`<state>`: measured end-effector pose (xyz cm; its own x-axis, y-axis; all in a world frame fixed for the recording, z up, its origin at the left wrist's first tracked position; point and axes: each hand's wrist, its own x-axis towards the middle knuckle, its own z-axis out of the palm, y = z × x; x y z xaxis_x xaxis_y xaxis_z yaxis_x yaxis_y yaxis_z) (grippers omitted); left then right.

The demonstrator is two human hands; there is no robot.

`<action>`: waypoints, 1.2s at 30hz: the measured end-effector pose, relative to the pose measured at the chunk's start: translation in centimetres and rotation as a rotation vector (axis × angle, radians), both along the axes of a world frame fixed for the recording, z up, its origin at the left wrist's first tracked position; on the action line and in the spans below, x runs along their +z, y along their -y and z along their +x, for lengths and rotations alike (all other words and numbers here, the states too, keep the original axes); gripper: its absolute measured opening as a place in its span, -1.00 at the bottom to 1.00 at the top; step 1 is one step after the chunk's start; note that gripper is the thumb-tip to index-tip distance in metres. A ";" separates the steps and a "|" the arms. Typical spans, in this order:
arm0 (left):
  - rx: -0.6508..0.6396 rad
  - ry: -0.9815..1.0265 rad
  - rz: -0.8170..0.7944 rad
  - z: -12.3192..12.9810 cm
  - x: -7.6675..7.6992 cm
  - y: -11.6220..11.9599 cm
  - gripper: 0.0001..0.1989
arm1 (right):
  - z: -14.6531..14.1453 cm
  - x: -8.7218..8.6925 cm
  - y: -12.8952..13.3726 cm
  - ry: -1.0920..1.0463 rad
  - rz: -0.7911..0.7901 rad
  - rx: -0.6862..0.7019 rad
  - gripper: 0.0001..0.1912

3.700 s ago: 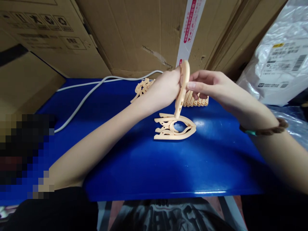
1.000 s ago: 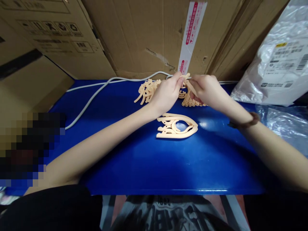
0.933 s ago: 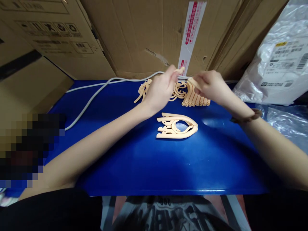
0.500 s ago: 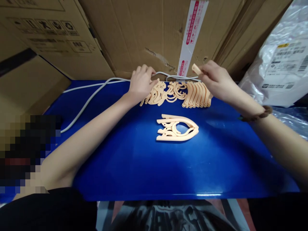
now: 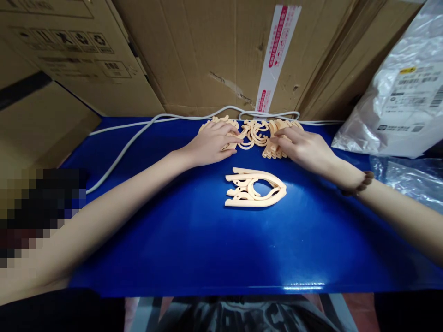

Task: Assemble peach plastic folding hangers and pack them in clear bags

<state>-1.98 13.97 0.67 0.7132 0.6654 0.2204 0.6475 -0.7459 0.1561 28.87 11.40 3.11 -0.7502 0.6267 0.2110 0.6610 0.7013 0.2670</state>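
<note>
My left hand lies palm down over the left pile of small peach plastic pieces, its fingers spread. My right hand rests on the row of curved peach pieces at the right, with its fingers bent down onto them; whether it grips one is hidden. Between my hands lie loose ring-shaped peach pieces. Nearer to me, a folded peach plastic frame lies flat on the blue table, its joined tip pointing right. Neither hand touches it.
Cardboard boxes stand along the back and left. A white cable runs across the back left of the table. At the right sits a clear plastic bag with a label. A dark, pixelated patch covers the left edge.
My right hand has come down and left onto the row of pieces; the small piece it held up no longer shows apart. My left hand has moved slightly right and nearer, flattening over its pile.
</note>
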 end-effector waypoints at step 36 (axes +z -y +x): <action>-0.053 -0.001 -0.631 0.1 3.6 4.8 -0.71 | -4.8 -0.4 6.7 -0.223 -0.356 -0.002 -0.78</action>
